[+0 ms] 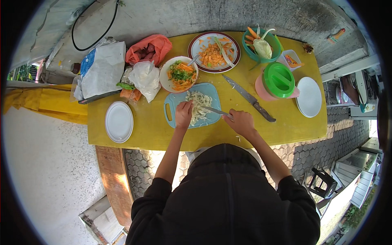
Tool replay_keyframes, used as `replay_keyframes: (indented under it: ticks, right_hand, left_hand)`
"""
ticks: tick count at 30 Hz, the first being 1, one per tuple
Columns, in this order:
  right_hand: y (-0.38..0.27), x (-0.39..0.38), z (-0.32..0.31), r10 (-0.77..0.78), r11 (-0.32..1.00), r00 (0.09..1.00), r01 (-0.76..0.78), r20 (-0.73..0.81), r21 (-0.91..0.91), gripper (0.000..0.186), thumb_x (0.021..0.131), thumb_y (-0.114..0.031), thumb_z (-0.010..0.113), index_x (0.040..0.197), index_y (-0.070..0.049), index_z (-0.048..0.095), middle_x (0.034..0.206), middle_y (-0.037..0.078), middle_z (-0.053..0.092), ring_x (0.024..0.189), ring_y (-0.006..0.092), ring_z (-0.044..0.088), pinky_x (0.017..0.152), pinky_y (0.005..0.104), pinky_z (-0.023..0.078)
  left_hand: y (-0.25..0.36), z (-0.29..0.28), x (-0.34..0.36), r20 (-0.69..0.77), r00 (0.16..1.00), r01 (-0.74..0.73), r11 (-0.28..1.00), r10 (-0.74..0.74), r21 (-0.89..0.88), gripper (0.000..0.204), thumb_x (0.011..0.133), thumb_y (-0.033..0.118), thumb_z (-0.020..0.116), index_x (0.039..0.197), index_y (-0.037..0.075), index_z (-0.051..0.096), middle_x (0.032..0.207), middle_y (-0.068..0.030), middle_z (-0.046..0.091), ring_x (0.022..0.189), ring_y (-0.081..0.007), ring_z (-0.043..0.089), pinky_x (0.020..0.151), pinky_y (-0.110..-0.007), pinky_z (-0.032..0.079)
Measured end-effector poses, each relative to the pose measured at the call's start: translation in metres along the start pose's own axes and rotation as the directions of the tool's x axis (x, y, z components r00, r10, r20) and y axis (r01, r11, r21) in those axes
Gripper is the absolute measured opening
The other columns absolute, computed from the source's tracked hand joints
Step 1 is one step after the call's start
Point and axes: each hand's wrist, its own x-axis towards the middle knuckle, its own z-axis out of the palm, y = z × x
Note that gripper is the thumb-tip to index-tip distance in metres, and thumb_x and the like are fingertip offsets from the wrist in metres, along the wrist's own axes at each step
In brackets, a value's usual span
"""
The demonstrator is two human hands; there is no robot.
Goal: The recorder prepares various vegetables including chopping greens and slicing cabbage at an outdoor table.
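Observation:
A light-blue cutting board [168, 102] lies near the table's front edge, with a pile of pale shredded vegetable [201, 100], cabbage by its look, spread over it. My right hand [241, 121] grips the handle of a small knife [215, 110], whose blade points left across the shreds. At the pile's left side, my left hand [183, 114] hovers over or rests on the board with its fingers drawn together; what they hold, if anything, is hidden. Just beyond the board stands a white bowl [163, 81] of shredded carrot and chopped greens.
A large knife [249, 97] lies right of the board, near a green-lidded pink pitcher [261, 86]. Behind are a rimmed plate [191, 55] of chopped carrot and a green basin [276, 45] of vegetables. White plates [119, 121] and bags [147, 79] sit left; more plates [309, 97] right.

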Motion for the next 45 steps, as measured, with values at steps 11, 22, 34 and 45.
replay_keyframes:
  ticks: [11, 22, 34, 45]
  right_hand:
    - [0.084, -0.067, 0.046, -0.215, 0.944, 0.977, 0.208, -0.001, 0.255, 0.025, 0.066, -0.028, 0.07, 0.079, -0.01, 0.058, 0.077, 0.003, 0.059, 0.07, 0.0255, 0.059, 0.059, 0.0366, 0.047]
    - [0.079, -0.059, 0.043, -0.428, 0.901, 0.893, 0.41, 0.136, 0.141, 0.018, 0.071, -0.019, 0.062, 0.086, -0.011, 0.055, 0.084, 0.006, 0.054, 0.072, 0.0282, 0.058, 0.061, 0.0385, 0.047]
    - [-0.013, 0.045, 0.054, -0.082, 0.635, 0.992, 0.126, -0.096, 0.762, 0.017, 0.076, -0.017, 0.062, 0.082, -0.001, 0.06, 0.067, 0.01, 0.061, 0.06, 0.0219, 0.059, 0.057, 0.0301, 0.045]
    - [0.055, 0.0, 0.034, -0.199, 0.8, 0.978, 0.121, 0.069, 0.587, 0.02, 0.068, -0.019, 0.069, 0.078, -0.004, 0.061, 0.072, 0.009, 0.062, 0.068, 0.0217, 0.06, 0.065, 0.0305, 0.046]
  left_hand:
    - [0.009, -0.007, -0.002, -0.126, 0.981, 0.121, 0.977, -0.145, -0.177, 0.016, 0.075, -0.001, 0.061, 0.089, 0.003, 0.062, 0.077, -0.008, 0.058, 0.066, -0.0204, 0.058, 0.054, -0.03, 0.047]
    - [0.006, -0.02, -0.006, -0.151, 0.978, 0.126, 0.984, -0.145, -0.127, 0.014, 0.075, 0.003, 0.062, 0.089, 0.003, 0.063, 0.074, -0.0089, 0.061, 0.067, -0.0216, 0.059, 0.055, -0.029, 0.048]
    - [-0.009, 0.012, 0.034, 0.176, 0.966, -0.217, 0.963, 0.189, 0.157, 0.027, 0.081, 0.015, 0.056, 0.104, 0.0, 0.054, 0.103, -0.0157, 0.055, 0.098, -0.0312, 0.051, 0.078, -0.039, 0.045]
    - [-0.006, 0.004, 0.017, 0.2, 0.979, 0.004, 0.991, -0.031, 0.13, 0.028, 0.08, 0.018, 0.056, 0.103, 0.002, 0.056, 0.109, -0.0165, 0.054, 0.103, -0.0321, 0.05, 0.087, -0.042, 0.04]
